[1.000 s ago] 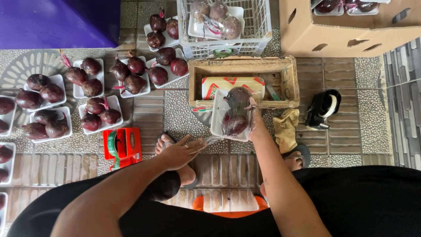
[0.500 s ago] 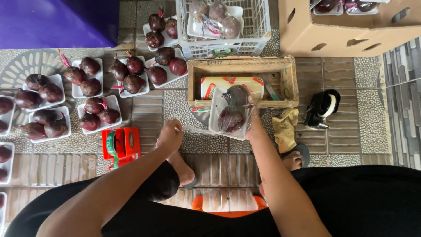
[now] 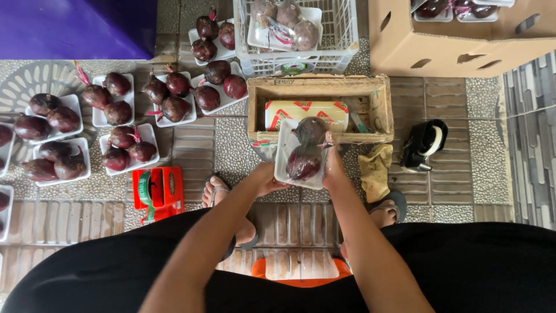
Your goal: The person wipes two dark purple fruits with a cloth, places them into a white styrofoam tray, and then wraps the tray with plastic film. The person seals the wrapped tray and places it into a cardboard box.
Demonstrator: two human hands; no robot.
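Observation:
A white foam tray of dark red beets [image 3: 304, 155], covered in clear film, is held in front of a wooden box [image 3: 379, 104]. My left hand [image 3: 265, 178] grips the tray's lower left edge. My right hand [image 3: 335, 168] holds its right side, fingers up along the film. Inside the box lies a roll of cling film [image 3: 289, 110] in a yellow and red carton.
Several open foam trays of beets [image 3: 124, 145] lie on the paved floor at left. A white plastic crate [image 3: 341, 35] holds wrapped trays, beside a cardboard box [image 3: 463, 40]. A red tape dispenser [image 3: 157, 188], a black tape dispenser [image 3: 423, 145] and a yellow cloth [image 3: 375, 165] lie nearby.
My left hand has risen from the floor near my foot and taken hold of the tray's left edge. The tray stays in my right hand.

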